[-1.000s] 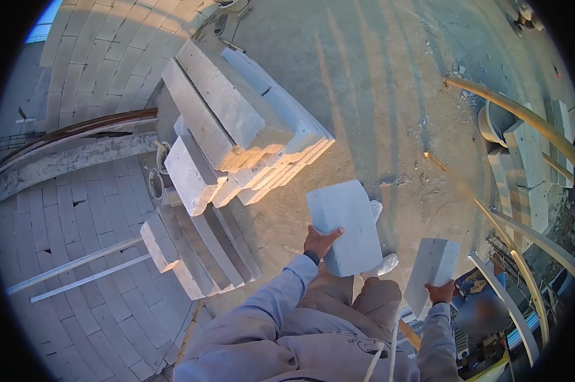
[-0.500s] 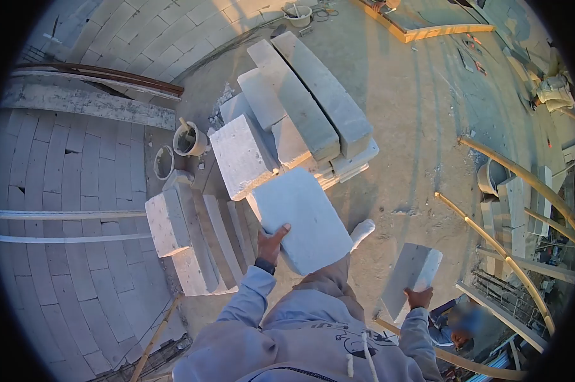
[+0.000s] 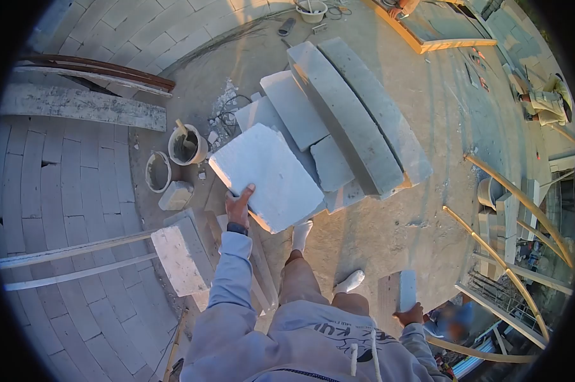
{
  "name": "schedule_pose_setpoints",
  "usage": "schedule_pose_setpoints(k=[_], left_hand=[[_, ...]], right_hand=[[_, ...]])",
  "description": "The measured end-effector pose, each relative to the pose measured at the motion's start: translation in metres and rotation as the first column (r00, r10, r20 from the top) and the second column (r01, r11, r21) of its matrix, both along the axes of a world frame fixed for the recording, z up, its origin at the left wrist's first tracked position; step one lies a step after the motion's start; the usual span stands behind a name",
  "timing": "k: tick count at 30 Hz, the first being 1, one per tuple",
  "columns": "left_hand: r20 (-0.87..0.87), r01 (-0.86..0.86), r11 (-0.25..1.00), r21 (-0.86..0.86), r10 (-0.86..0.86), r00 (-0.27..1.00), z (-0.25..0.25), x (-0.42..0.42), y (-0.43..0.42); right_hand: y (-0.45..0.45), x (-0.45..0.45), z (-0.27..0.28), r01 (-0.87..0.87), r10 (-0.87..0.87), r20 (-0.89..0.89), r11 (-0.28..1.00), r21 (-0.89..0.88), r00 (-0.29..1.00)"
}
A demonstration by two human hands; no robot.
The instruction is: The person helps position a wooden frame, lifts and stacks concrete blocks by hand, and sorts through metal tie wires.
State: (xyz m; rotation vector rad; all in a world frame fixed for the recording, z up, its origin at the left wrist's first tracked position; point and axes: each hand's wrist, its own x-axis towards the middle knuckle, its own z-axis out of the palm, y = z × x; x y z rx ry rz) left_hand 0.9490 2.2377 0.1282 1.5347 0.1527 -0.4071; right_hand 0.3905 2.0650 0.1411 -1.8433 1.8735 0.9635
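Note:
A pale building block [image 3: 267,175] is gripped along its near left edge by my left hand [image 3: 239,207], thumb on the broad face and fingers hidden behind. It overlaps the near side of a stack of long blocks [image 3: 344,121]; whether it rests on the stack I cannot tell. Low at my right side, my right hand [image 3: 409,315] closes on the end of a thinner block [image 3: 399,291], which hangs beside my leg. Beneath my left forearm stands a second group of blocks [image 3: 182,258].
Two buckets, one with a trowel [image 3: 189,145] and one whitish [image 3: 158,172], stand left of the stack. Wooden poles [image 3: 491,248] slant across the right. A person crouches behind my right hand; another person [image 3: 548,105] is at far right. A wooden frame [image 3: 421,44] lies ahead.
My left hand has carried its block forward and left, up against the stack. I have stepped, and both feet now show. The right-hand block has turned and dropped lower beside me.

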Motion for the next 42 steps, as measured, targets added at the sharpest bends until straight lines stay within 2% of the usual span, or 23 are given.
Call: schedule_pose_setpoints(k=[3, 4, 7, 9, 10, 11, 13, 16, 18, 19, 21, 22, 24, 26, 28, 29, 30, 32, 33, 34, 37, 40, 42], left_hand=[[-0.089, 0.058, 0.998, 0.008, -0.057, 0.994, -0.013, 0.055, 0.0], [-0.138, 0.109, 0.994, -0.008, -0.109, 0.984, -0.04, 0.075, 0.009], [-0.29, 0.144, 0.989, -0.04, -0.149, 0.945, -0.055, 0.095, 0.02], [-0.375, 0.239, 0.964, 0.121, -0.178, 0.909, -0.086, 0.101, 0.037], [-0.417, 0.281, 0.939, 0.197, -0.179, 0.891, -0.084, 0.104, 0.039], [-0.438, 0.429, 0.844, 0.322, -0.269, 0.858, -0.082, 0.109, 0.042], [-0.514, 0.653, 0.546, 0.525, -0.408, 0.754, -0.071, 0.114, 0.047], [-0.391, 0.528, 0.738, 0.419, -0.379, 0.839, -0.057, 0.106, 0.052], [-0.379, 0.389, 0.835, 0.389, -0.24, 0.894, -0.094, 0.092, 0.059], [-0.373, 0.316, 0.872, 0.373, -0.171, 0.912, -0.108, 0.09, 0.06], [-0.445, 0.063, 0.992, 0.108, -0.009, 0.895, -0.114, 0.095, 0.057], [-0.499, -0.079, 0.997, -0.022, 0.058, 0.864, -0.116, 0.095, 0.053], [-0.548, -0.109, 0.982, -0.156, 0.006, 0.836, -0.111, 0.106, 0.049], [-0.601, -0.145, 0.956, -0.255, -0.04, 0.798, -0.121, 0.118, 0.056], [-0.627, -0.204, 0.886, -0.416, -0.117, 0.77, -0.134, 0.119, 0.067], [-0.632, -0.231, 0.838, -0.495, -0.164, 0.757, -0.136, 0.118, 0.064], [-0.515, -0.217, 0.743, -0.633, -0.194, 0.835, -0.102, 0.116, 0.053], [-0.468, -0.223, 0.748, -0.626, -0.131, 0.874, -0.066, 0.112, 0.041], [-0.448, -0.223, 0.755, -0.616, -0.103, 0.888, -0.059, 0.106, 0.041], [-0.437, -0.245, 0.553, -0.797, -0.245, 0.866, -0.075, 0.106, 0.052], [-0.481, -0.251, 0.677, -0.692, -0.173, 0.86, -0.06, 0.104, 0.044], [-0.443, -0.236, 0.72, -0.652, -0.109, 0.89, -0.076, 0.102, 0.045], [-0.436, -0.232, 0.723, -0.651, -0.106, 0.894, -0.083, 0.101, 0.048]], right_hand=[[0.0, 0.067, 0.026, -0.059, 0.058, 0.015, 0.998, 0.016, 0.998], [0.003, 0.087, 0.029, -0.057, 0.058, 0.056, 0.998, -0.007, 0.997], [0.009, 0.135, 0.038, -0.054, 0.068, 0.175, 0.995, -0.084, 0.982], [0.012, 0.167, 0.044, -0.046, 0.078, 0.256, 0.99, -0.131, 0.963], [0.012, 0.181, 0.046, -0.048, 0.104, 0.321, 0.983, -0.178, 0.941], [0.009, 0.195, 0.05, -0.032, 0.095, 0.36, 0.984, -0.177, 0.928], [0.0, 0.228, 0.059, -0.011, 0.084, 0.44, 0.986, -0.165, 0.894], [-0.014, 0.284, 0.086, -0.049, 0.135, 0.551, 0.985, -0.168, 0.823], [-0.021, 0.337, 0.129, -0.039, 0.076, 0.646, 0.997, -0.071, 0.76], [-0.028, 0.353, 0.143, -0.102, 0.105, 0.669, 0.994, -0.044, 0.736], [-0.041, 0.375, 0.157, -0.222, 0.154, 0.712, 0.975, 0.002, 0.685], [-0.047, 0.389, 0.158, -0.273, 0.159, 0.757, 0.962, 0.026, 0.634], [-0.053, 0.425, 0.157, -0.375, 0.152, 0.836, 0.924, 0.068, 0.528], [-0.047, 0.466, 0.139, -0.441, 0.141, 0.868, 0.893, 0.096, 0.476], [-0.032, 0.517, 0.129, -0.497, 0.127, 0.841, 0.848, 0.183, 0.527], [-0.026, 0.538, 0.116, -0.548, 0.14, 0.869, 0.82, 0.167, 0.475], [-0.021, 0.555, 0.097, -0.597, 0.151, 0.893, 0.789, 0.149, 0.423], [-0.013, 0.584, 0.057, -0.642, 0.208, 0.86, 0.748, 0.167, 0.466], [-0.01, 0.594, 0.043, -0.671, 0.252, 0.874, 0.734, 0.108, 0.416], [-0.008, 0.603, 0.031, -0.696, 0.297, 0.883, 0.717, 0.046, 0.364], [0.009, 0.6, -0.005, -0.696, 0.472, 0.814, 0.708, -0.12, 0.339], [0.002, 0.593, -0.026, -0.671, 0.395, 0.87, 0.734, -0.106, 0.294], [-0.008, 0.584, -0.025, -0.582, 0.303, 0.806, 0.811, 0.061, 0.508]])
